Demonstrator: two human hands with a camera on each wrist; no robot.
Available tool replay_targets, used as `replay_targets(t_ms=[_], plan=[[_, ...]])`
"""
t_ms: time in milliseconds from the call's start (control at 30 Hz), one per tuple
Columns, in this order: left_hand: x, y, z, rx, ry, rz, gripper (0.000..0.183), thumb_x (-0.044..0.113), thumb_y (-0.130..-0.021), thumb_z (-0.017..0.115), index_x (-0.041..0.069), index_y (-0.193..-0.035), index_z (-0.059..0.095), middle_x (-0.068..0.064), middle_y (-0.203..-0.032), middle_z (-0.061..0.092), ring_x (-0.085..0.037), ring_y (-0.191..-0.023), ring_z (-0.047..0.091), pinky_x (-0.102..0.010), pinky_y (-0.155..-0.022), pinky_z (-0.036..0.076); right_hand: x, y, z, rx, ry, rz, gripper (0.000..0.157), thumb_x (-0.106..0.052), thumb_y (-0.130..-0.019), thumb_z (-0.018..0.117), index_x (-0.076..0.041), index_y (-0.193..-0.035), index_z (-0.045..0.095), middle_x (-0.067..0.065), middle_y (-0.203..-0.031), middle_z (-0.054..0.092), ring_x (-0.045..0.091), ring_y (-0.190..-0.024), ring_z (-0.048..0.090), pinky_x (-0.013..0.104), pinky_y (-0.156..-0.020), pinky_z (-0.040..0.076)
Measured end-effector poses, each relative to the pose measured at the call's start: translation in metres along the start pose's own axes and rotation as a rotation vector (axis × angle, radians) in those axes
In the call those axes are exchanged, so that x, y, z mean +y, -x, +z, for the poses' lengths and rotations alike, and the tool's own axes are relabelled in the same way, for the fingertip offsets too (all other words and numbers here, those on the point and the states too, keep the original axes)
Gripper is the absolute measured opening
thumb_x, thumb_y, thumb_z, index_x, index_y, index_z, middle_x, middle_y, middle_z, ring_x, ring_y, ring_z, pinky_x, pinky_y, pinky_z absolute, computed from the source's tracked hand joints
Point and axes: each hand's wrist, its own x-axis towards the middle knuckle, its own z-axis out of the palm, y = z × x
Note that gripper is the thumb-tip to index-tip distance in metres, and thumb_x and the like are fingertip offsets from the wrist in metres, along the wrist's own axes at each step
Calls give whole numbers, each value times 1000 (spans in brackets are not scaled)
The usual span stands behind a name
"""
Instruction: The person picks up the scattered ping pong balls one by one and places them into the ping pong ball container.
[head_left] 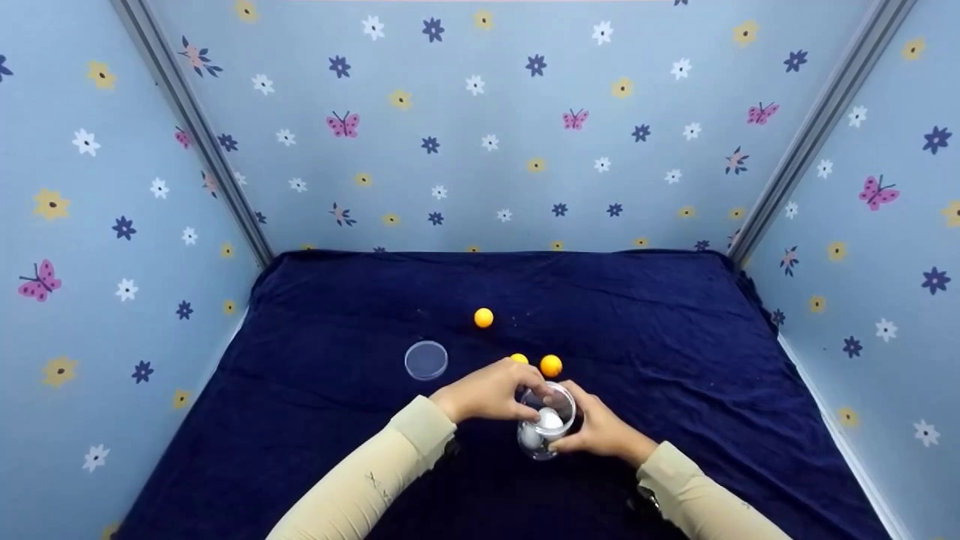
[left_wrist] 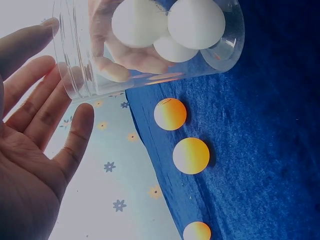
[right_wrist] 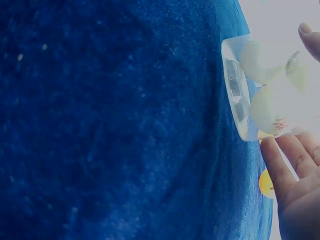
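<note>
My right hand grips a clear plastic jar around its side, thumb and fingers on opposite walls. Inside the jar, white table tennis balls lie together toward the bottom; three show in the left wrist view. Over the jar's open mouth is my left hand, its fingers spread loosely at the threaded rim with no ball between them. Two orange table tennis balls, one in plain sight and one partly hidden behind my left hand, rest just beyond the jar.
A third orange ball lies farther back on the dark blue cloth. To the left sits a round clear lid. Flower-patterned panels enclose the cloth-covered surface at the back and both sides.
</note>
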Motion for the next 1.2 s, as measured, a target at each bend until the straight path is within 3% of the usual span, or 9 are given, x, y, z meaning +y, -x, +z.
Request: replay_targets(t_ms=[433, 600, 733, 833, 1033, 1200], plan=[[-1, 0, 2, 35, 28, 16, 31, 11, -85, 90, 2, -113, 81, -12, -109, 81, -30, -96, 73, -30, -89, 59, -2, 1, 0, -12, -44, 9, 79, -15, -72, 102, -6, -137, 59, 21, -129, 75, 37, -117, 73, 31, -105, 57], [-4, 0, 1, 95, 84, 31, 28, 9, -86, 89, 0, -111, 81, -14, -108, 81, -30, -94, 74, -30, -86, 61, -2, 1, 0, -14, -54, 11, 81, -15, -72, 102, 0, -138, 57, 18, -129, 76, 35, -118, 73, 30, -105, 57], [-7, 1, -2, 163, 118, 27, 25, 8, -87, 89, 0, -109, 81, -14, -107, 80, -28, -95, 74, -39, -88, 63, -3, 0, 0, -11, -63, 0, 83, -14, -72, 102, 3, -139, 57, 17, -130, 75, 38, -116, 73, 32, -105, 58], [-11, 2, -4, 214, 119, 13, 25, 9, -87, 89, 2, -110, 81, -12, -109, 80, -26, -100, 74, -40, -91, 64, -4, 0, -1, -6, -57, 2, 84, -14, -71, 103, 1, -140, 58, 20, -130, 75, 39, -117, 73, 31, -105, 57], [-22, 7, -6, 285, 94, -44, 30, 11, -89, 89, 3, -116, 79, -11, -111, 77, -29, -103, 74, -30, -90, 63, 0, 1, -1, -14, -43, 31, 84, -16, -71, 103, -3, -141, 58, 20, -131, 75, 41, -122, 71, 31, -110, 55], [-36, 11, -7, 330, 100, -104, 33, 8, -89, 87, -1, -119, 77, -16, -115, 76, -30, -103, 73, -42, -84, 66, 1, 2, 0, -10, -54, 32, 84, -16, -71, 103, -3, -141, 58, 21, -133, 74, 44, -125, 70, 30, -112, 54]])
